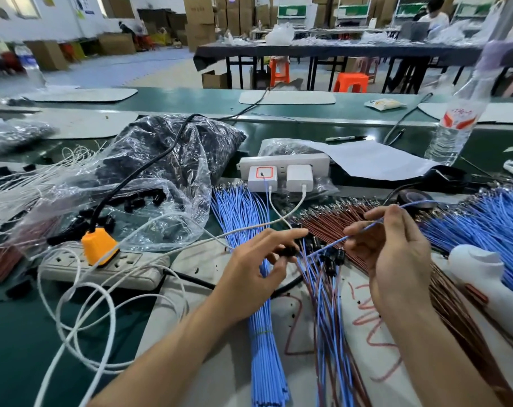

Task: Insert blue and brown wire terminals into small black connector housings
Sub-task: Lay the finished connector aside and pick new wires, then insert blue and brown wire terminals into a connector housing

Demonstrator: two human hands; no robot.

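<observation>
A workshop stacked with cardboard boxes lies beyond, with dark tables and orange stools at the far side. In front runs a green bench (20,333), and a pale mat (220,377) marked with red scribbles lies on its near part.

The left hand (258,268) has its fingers curled and pinches a small black connector housing (287,251) between thumb and fingertips, with the forefinger stretched toward the right. The right hand (396,254), just to the right, pinches a single blue wire (367,227) between thumb and forefinger. The wire slants down to the left, its lower end pointing at the housing. Whether the tip is touching the housing cannot be told.

Between and below the hands, joined blue and brown wires fan toward the near edge, with black housings (331,257) at their far ends. A loose blue bundle (240,207) lies left of centre, a brown bundle (337,212) is behind the hands, and a further blue bundle (490,218) is at the right.

On the left a power strip (102,268) carries an orange plug (98,245) amid white cable loops. Behind it sits a clear plastic bag (167,160) of black parts. A white socket bar (284,163) holds two chargers at centre, and a water bottle (455,124) stands at the far right.
</observation>
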